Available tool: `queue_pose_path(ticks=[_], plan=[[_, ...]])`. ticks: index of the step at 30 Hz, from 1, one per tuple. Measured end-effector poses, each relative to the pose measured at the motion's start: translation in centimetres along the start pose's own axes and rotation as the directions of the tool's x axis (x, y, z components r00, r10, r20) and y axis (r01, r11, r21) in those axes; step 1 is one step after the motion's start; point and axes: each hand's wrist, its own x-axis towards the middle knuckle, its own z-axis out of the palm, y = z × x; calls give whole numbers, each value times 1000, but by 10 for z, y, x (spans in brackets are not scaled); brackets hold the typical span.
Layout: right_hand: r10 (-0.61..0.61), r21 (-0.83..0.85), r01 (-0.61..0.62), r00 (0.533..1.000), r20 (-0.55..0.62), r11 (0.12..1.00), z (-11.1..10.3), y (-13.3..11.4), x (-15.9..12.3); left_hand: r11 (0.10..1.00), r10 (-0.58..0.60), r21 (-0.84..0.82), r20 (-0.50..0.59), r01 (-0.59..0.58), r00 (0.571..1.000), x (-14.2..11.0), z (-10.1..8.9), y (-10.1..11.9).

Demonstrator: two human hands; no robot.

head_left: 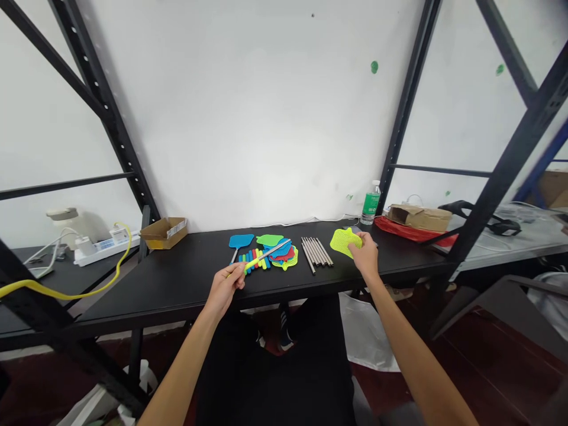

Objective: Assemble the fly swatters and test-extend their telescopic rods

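My left hand (pixel 226 289) is closed round the yellow grip of a metal rod (pixel 275 248), which slants up to the right over the table. In my right hand (pixel 365 255) is a yellow perforated fly swatter head (pixel 343 241), pinched at its right side and held apart from the rod. Beneath the rod lie a pile of blue, red and yellow swatter heads (pixel 288 257) and a row of coloured grips (pixel 260 258). Several bare metal rods (pixel 316 251) lie side by side between my hands. A blue swatter (pixel 241 241) with a rod lies to the left, near a green swatter head (pixel 270 239).
The black table (pixel 186 278) stands against a white wall between dark metal posts. An opened cardboard box (pixel 164 233) sits at its left, a water bottle (pixel 371 203) at the back right. A yellow cable (pixel 116 266) hangs at the left. More boxes and a red bag (pixel 412 232) lie right.
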Motion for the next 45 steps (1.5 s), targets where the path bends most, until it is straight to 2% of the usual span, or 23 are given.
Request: queue_pose_path(ticks=[5,9,12,17,19,23,27,30,34,38,45], plan=[[44,-232,-33,998,42,972,-8,17,3,1000,-8,-3,-3,8,1000,1,-1,-2],[37,-391,55,974,224,919,-6,22,2,1000,-6,-14,-4,6,1000,0,0,0],[21,-418,121,947,320,900,-6,24,2,1000,-13,-12,-2,13,1000,-1,1,1],[8,-435,104,969,249,894,-15,18,5,1000,-16,-10,-9,16,1000,0,0,1],[-5,-379,80,981,196,922,-20,12,8,1000,-18,-7,-7,18,1000,0,0,0],[-11,-22,13,993,114,1000,-26,-3,15,1000,-26,-8,-12,26,1000,0,0,1],[31,282,-57,995,94,958,-23,-17,14,1000,-21,-12,-12,21,1000,0,0,0],[87,434,-154,982,170,888,-13,-25,7,1000,-18,-8,-7,17,1000,1,-1,0],[148,533,-301,939,310,791,4,-29,-6,1000,-3,3,13,2,1000,1,-1,-1],[217,522,-381,912,349,763,20,-27,-17,1000,6,7,20,-6,1000,0,-1,-1],[109,504,-270,939,325,820,40,-26,-35,997,-19,69,-6,19,1000,1,-5,-4]])
